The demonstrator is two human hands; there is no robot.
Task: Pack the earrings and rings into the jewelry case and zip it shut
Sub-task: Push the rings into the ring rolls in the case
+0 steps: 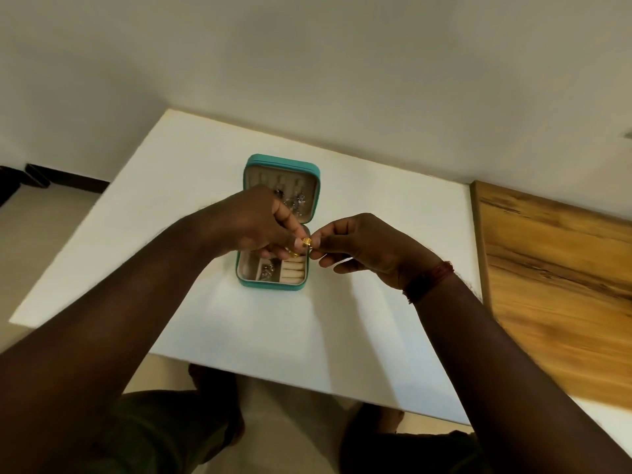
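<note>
A teal jewelry case [251, 283] lies open on the white table [191, 186], lid tilted up at the back. Silver earrings [297, 200] hang on the lid's beige panel. In the base, more silver pieces [267, 270] lie in a compartment beside cream ring rolls [292, 270]. My left hand [253, 224] and my right hand [366, 251] meet above the base, both pinching a gold ring [307, 241] between their fingertips. Another gold piece [294, 254] shows just under my left fingers.
A wooden board [554, 285] lies along the table's right side. Pale walls stand behind the table. My legs and feet show below the near table edge. A dark skirting strip [68, 177] runs along the floor at far left.
</note>
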